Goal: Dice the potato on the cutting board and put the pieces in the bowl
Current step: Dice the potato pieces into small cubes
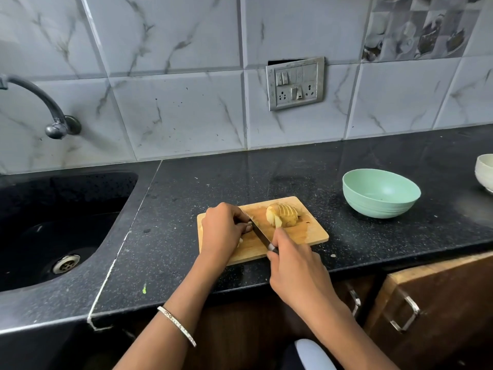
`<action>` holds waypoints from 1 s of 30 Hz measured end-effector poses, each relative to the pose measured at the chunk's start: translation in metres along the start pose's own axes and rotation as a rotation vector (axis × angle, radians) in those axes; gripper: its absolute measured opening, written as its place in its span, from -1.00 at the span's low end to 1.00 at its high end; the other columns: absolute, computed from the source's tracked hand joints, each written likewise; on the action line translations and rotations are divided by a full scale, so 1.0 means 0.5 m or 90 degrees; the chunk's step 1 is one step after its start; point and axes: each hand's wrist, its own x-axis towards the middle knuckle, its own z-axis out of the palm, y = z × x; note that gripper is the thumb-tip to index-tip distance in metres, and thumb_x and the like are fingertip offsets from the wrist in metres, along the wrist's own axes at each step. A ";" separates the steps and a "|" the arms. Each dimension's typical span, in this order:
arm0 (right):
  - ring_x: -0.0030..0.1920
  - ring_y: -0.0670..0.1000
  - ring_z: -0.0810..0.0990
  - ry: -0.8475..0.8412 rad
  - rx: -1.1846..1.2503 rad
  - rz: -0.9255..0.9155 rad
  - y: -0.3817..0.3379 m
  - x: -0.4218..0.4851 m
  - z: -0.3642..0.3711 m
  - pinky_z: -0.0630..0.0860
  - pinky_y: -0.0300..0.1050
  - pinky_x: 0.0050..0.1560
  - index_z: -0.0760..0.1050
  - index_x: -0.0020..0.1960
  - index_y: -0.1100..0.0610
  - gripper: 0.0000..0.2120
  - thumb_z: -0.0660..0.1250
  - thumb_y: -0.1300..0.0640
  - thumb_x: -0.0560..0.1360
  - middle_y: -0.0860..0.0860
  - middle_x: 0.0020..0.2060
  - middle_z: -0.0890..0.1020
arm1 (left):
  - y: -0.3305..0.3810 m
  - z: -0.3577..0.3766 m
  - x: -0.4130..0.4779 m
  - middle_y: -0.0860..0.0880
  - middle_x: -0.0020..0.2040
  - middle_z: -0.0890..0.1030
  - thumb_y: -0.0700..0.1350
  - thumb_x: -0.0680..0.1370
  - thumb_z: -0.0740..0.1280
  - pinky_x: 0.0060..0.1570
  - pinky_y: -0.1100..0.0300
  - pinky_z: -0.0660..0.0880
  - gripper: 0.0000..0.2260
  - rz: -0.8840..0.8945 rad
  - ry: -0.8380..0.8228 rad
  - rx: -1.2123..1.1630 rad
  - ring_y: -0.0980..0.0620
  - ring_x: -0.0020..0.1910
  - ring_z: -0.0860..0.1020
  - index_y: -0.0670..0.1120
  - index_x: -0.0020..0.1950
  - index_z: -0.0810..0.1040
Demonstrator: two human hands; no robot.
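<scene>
mid-dicing: the right hand (290, 263) grips the knife (260, 233), blade beside the left hand (224, 228), curled on the cutting board (306, 233); whether it holds anything i cannot tell. the sliced potato (282, 214) lies just beyond, and the bowl (381, 206) looks empty. the next move likely calls for crosswise cuts.

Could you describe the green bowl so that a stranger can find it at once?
On the black countertop, look right of the wooden cutting board. The green bowl stands there, empty. Its mint colour sets it apart from the white bowl further right.
</scene>
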 end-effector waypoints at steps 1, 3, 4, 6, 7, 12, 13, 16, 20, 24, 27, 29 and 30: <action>0.02 0.16 0.58 0.002 -0.001 -0.001 0.005 -0.011 -0.006 0.39 0.01 -0.16 0.27 0.14 -0.04 -0.90 0.17 0.01 0.67 -0.01 -0.08 0.56 | -0.001 0.000 0.001 0.04 -0.25 0.70 -0.17 0.41 0.55 -0.29 0.61 0.30 -0.92 -0.003 -0.004 -0.002 0.22 -0.39 0.50 -0.03 -0.13 0.72; 0.00 0.12 0.57 0.018 -0.005 0.001 0.011 -0.026 -0.021 0.38 0.00 -0.16 0.27 0.09 -0.06 -0.92 0.16 -0.02 0.66 -0.03 -0.08 0.58 | -0.001 -0.003 0.002 0.05 -0.26 0.70 -0.20 0.41 0.54 -0.26 0.62 0.35 -0.88 -0.010 -0.014 0.000 0.24 -0.36 0.56 -0.05 -0.10 0.71; -0.02 0.11 0.57 0.030 -0.001 0.000 0.013 -0.029 -0.029 0.37 0.00 -0.16 0.27 0.06 -0.07 -0.92 0.16 -0.03 0.66 -0.04 -0.10 0.58 | -0.001 -0.004 0.001 0.05 -0.26 0.69 -0.23 0.41 0.54 -0.17 0.57 0.43 -0.85 -0.011 -0.019 -0.004 0.24 -0.31 0.60 -0.06 -0.07 0.70; -0.09 0.07 0.54 0.055 0.007 -0.009 0.013 -0.030 -0.042 0.37 -0.02 -0.17 0.26 0.03 -0.07 -0.91 0.15 -0.04 0.67 -0.08 -0.15 0.57 | 0.000 -0.006 -0.001 0.05 -0.22 0.70 -0.25 0.39 0.55 -0.01 0.23 0.60 -0.78 -0.007 -0.017 -0.013 0.19 -0.22 0.65 -0.08 -0.01 0.68; -0.13 0.05 0.51 0.060 0.008 -0.015 0.010 -0.029 -0.044 0.36 -0.03 -0.18 0.26 0.03 -0.06 -0.91 0.15 -0.04 0.67 -0.09 -0.17 0.56 | -0.001 -0.006 -0.002 0.04 -0.19 0.70 -0.26 0.38 0.55 0.01 0.13 0.61 -0.76 -0.011 -0.008 -0.015 0.16 -0.20 0.66 -0.09 0.01 0.68; -0.05 0.07 0.58 0.055 0.005 -0.028 -0.002 -0.020 -0.030 0.32 -0.04 -0.18 0.25 0.09 -0.07 -0.92 0.15 -0.03 0.67 -0.08 -0.14 0.57 | 0.006 -0.013 -0.006 0.00 -0.20 0.71 -0.23 0.40 0.53 0.04 0.13 0.57 -0.83 -0.026 0.015 0.035 0.06 -0.13 0.67 -0.07 -0.04 0.70; -0.05 0.07 0.58 0.051 0.005 -0.028 -0.003 -0.018 -0.027 0.31 -0.04 -0.19 0.24 0.08 -0.07 -0.92 0.14 -0.03 0.67 -0.08 -0.15 0.57 | 0.009 -0.014 -0.007 0.00 -0.18 0.72 -0.22 0.41 0.53 0.01 0.19 0.54 -0.83 -0.029 0.011 0.048 0.06 -0.11 0.67 -0.07 -0.03 0.71; -0.06 0.07 0.58 0.040 0.001 -0.034 -0.003 -0.015 -0.020 0.32 -0.03 -0.19 0.24 0.07 -0.06 -0.92 0.13 -0.03 0.68 -0.07 -0.15 0.57 | 0.016 -0.010 -0.007 0.01 -0.12 0.71 -0.21 0.43 0.52 -0.09 0.27 0.44 -0.85 -0.033 0.008 0.063 0.05 -0.09 0.64 -0.06 -0.02 0.72; -0.06 0.08 0.56 0.034 0.000 -0.041 0.001 -0.013 -0.015 0.33 -0.03 -0.18 0.25 0.10 -0.04 -0.92 0.12 -0.02 0.68 -0.09 -0.16 0.53 | 0.017 0.000 0.001 0.01 -0.13 0.70 -0.22 0.44 0.51 -0.06 0.17 0.52 -0.88 -0.039 0.015 0.074 0.01 -0.04 0.61 -0.04 -0.07 0.73; -0.10 0.05 0.50 0.018 0.020 -0.043 0.008 -0.005 -0.012 0.35 -0.01 -0.17 0.25 0.07 -0.05 -0.92 0.13 -0.03 0.68 -0.08 -0.14 0.55 | 0.010 0.002 0.001 0.00 -0.13 0.71 -0.24 0.43 0.50 -0.11 0.27 0.38 -0.88 -0.043 0.026 0.060 0.01 -0.07 0.62 -0.06 -0.08 0.73; -0.11 0.05 0.50 0.006 0.035 -0.042 0.012 0.006 -0.007 0.37 -0.01 -0.20 0.24 0.05 -0.05 -0.91 0.15 -0.03 0.67 -0.07 -0.14 0.54 | 0.007 0.006 0.001 -0.01 -0.10 0.71 -0.24 0.42 0.51 -0.06 0.24 0.40 -0.88 -0.044 0.031 0.058 -0.02 -0.03 0.61 -0.07 -0.08 0.73; -0.13 0.06 0.50 0.007 0.040 -0.038 0.013 0.014 -0.004 0.37 -0.02 -0.22 0.24 0.05 -0.05 -0.90 0.16 -0.03 0.67 -0.05 -0.14 0.54 | 0.009 0.007 0.001 -0.01 -0.09 0.71 -0.26 0.42 0.51 -0.01 0.18 0.48 -0.88 -0.046 0.028 0.051 -0.04 -0.03 0.62 -0.08 -0.09 0.73; -0.13 0.07 0.52 0.007 0.040 -0.036 0.012 0.018 -0.001 0.37 -0.02 -0.23 0.24 0.05 -0.05 -0.89 0.16 -0.02 0.67 -0.04 -0.14 0.55 | 0.010 0.007 0.001 -0.01 -0.10 0.71 -0.27 0.42 0.51 0.00 0.16 0.50 -0.88 -0.046 0.027 0.048 -0.04 -0.04 0.62 -0.09 -0.09 0.73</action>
